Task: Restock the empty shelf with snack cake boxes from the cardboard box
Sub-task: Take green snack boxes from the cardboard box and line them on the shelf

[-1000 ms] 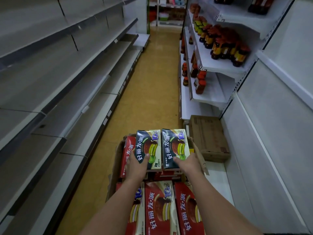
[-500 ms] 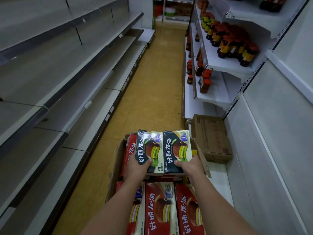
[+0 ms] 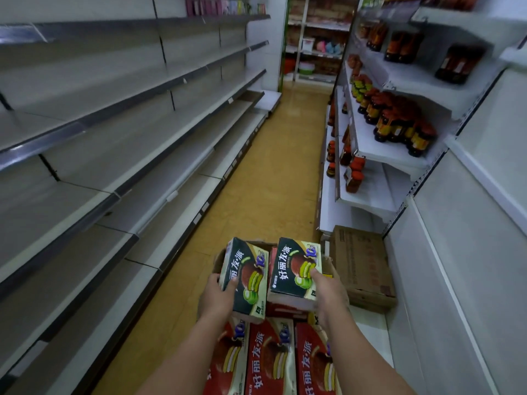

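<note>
Two dark green snack cake boxes are lifted above the open cardboard box (image 3: 330, 266) on the floor. My left hand (image 3: 218, 295) grips the left green box (image 3: 248, 277) by its near left edge. My right hand (image 3: 328, 289) grips the right green box (image 3: 296, 269) at its near right corner. Several red snack cake boxes (image 3: 271, 357) lie flat in the cardboard box below my forearms. Bare grey shelves (image 3: 128, 172) run in tiers along the left side of the aisle.
A closed cardboard carton (image 3: 362, 266) sits on the right shelf's base. Right-hand shelves hold several sauce jars (image 3: 399, 124) and bottles. The yellow aisle floor (image 3: 273, 181) runs ahead to more shelving at the far end.
Both hands have raised the two green boxes higher out of the cardboard box and spread them slightly apart. The view has tilted up, showing more of the aisle.
</note>
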